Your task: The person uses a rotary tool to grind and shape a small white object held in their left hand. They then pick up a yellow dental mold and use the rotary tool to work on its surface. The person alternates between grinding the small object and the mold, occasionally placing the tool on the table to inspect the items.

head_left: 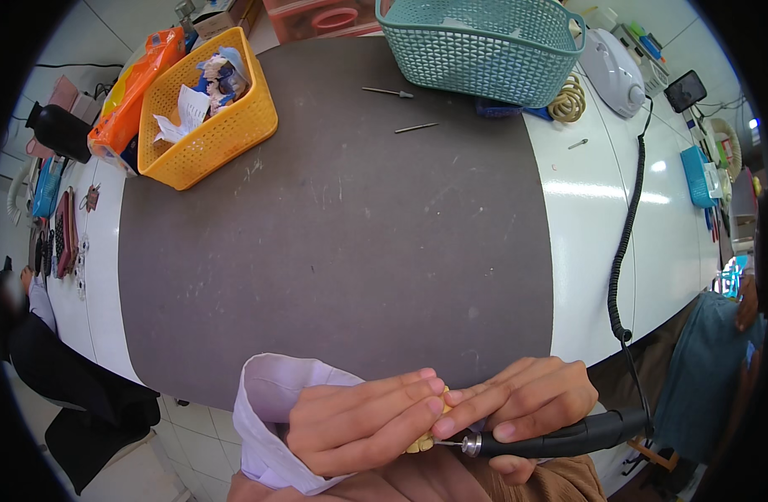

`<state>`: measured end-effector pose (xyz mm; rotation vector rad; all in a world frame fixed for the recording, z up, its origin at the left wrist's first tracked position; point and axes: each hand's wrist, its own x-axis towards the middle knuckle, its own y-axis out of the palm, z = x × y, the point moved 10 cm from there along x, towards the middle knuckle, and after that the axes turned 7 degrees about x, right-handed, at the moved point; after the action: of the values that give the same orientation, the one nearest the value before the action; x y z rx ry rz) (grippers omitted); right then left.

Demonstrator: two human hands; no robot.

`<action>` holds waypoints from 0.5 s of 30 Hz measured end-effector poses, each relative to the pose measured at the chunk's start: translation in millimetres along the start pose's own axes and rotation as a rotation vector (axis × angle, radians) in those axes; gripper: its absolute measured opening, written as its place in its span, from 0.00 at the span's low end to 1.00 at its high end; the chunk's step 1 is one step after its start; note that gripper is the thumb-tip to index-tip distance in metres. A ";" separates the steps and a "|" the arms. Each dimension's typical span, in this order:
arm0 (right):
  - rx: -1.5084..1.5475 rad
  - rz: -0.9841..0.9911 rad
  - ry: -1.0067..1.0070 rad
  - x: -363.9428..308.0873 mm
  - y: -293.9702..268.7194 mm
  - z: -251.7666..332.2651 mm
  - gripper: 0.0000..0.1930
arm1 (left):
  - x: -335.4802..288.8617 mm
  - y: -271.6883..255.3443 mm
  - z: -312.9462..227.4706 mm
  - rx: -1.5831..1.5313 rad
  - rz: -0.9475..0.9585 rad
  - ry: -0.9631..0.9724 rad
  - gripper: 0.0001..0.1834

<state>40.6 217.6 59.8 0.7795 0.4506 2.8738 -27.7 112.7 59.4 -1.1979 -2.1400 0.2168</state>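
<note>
Close to my body, at the mat's near edge, my left hand (363,425) is closed around a small yellow dental cast (422,443). Tooth-like shapes show below its fingers; the rest of the cast is covered. My right hand (526,402) grips a black rotary handpiece (560,437) lying nearly level, with its silver nose pointing left. The thin metal bur (448,443) in the nose reaches to the cast's edge; whether it touches I cannot tell. Right fingertips rest against the cast and the left fingers.
A grey mat (342,243) covers the white table (593,217). Loose burs (416,128) lie toward its far side. An orange basket (233,151) with papers stands far left, a teal basket (480,63) at the back. From a white control unit (614,71), a coiled black cord (625,243) runs to the handpiece.
</note>
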 end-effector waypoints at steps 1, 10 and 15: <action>-0.008 0.005 -0.001 0.2 -0.2 0.5 0.12 | 0.0 0.0 -0.6 0.005 -0.004 0.013 0.14; -0.035 -0.012 0.005 0.8 -0.4 1.7 0.12 | -0.5 -0.2 -0.7 0.008 -0.009 0.040 0.15; -0.009 -0.020 -0.010 1.7 0.1 1.3 0.12 | 0.0 -0.9 -1.7 0.023 -0.003 0.014 0.14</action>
<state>39.8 218.1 61.7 0.7830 0.4417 2.8505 -27.3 111.8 61.1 -1.1797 -2.1219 0.2301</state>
